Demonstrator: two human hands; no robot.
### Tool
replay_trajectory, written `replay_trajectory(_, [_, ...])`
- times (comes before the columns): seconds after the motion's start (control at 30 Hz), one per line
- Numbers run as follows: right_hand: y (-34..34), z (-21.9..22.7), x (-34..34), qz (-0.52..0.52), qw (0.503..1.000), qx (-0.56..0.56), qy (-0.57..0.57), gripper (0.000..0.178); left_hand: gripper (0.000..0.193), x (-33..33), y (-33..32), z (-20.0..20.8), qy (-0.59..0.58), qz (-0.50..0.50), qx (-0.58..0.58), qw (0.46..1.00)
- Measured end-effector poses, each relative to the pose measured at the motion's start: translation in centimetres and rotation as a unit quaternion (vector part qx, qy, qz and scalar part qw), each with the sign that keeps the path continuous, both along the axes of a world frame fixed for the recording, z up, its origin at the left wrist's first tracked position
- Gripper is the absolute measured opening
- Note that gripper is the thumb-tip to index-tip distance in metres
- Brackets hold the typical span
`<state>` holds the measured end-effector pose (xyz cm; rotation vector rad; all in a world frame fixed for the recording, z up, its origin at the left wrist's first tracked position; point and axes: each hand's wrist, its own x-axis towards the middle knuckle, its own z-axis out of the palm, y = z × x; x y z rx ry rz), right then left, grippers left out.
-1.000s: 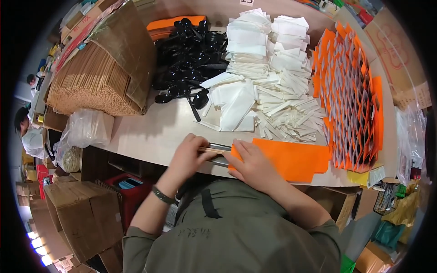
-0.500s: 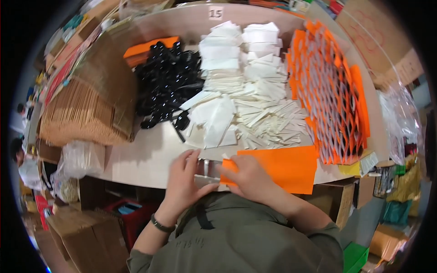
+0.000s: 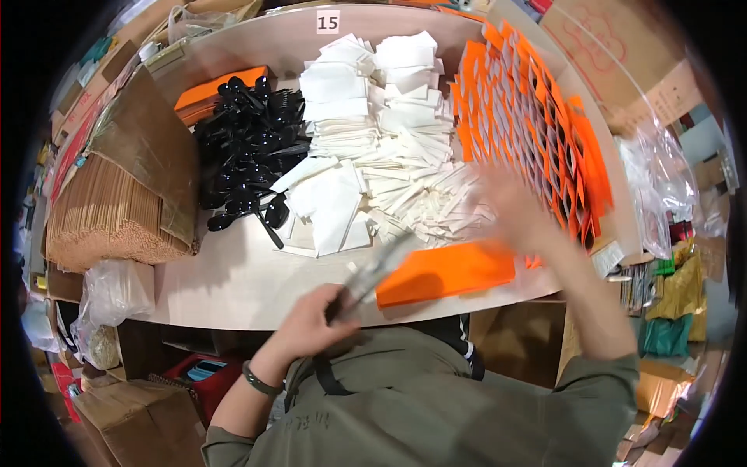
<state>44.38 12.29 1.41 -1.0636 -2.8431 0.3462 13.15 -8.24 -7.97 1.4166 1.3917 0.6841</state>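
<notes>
Worktop (image 3: 233,280) seen from above: a blurred slender item (image 3: 373,272), too smeared to be identified, is gripped by the clenched fingers of the left hand (image 3: 315,319) at lower centre, just beside an orange sleeve (image 3: 447,272). The right hand (image 3: 517,210) is shown blurred at centre right over white paper packets (image 3: 405,187); its fingers' state cannot be told.

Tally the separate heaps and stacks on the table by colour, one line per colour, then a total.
Orange: 3, the sleeve rows, the flat envelope, the stack behind the cutlery.
White: 1, the napkin heap.
Black: 1, the cutlery pile.
Brown: 1, the stick bundle.
Total: 6.
</notes>
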Motion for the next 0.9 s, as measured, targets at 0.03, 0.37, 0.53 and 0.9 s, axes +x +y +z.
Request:
replay_trajectory(0.03, [-2.7,-3.9,-0.5,0.116,0.991,-0.065,0.02,0.036,0.05,1.5,0.1,0.1,-0.034,-0.036,0.034,0.998])
replay_trajectory(0.37, [-9.9,-8.8,-9.0,-0.037,0.996,-0.07,0.046,0.038,0.067,0.1,1.1,-1.4,0.049,0.142,-0.003,0.989])
replay_trajectory(0.53, [-10.6,-10.1,-11.1,-0.092,0.987,-0.132,-0.011,0.03,0.058,-0.8,0.1,-1.1,0.281,0.151,0.049,0.947])
replay_trajectory(0.9, [-10.7,-8.9,-14.1,-0.022,0.968,-0.233,0.095,0.022,0.076,-2.7,0.6,1.5,0.301,-0.09,0.07,0.947])
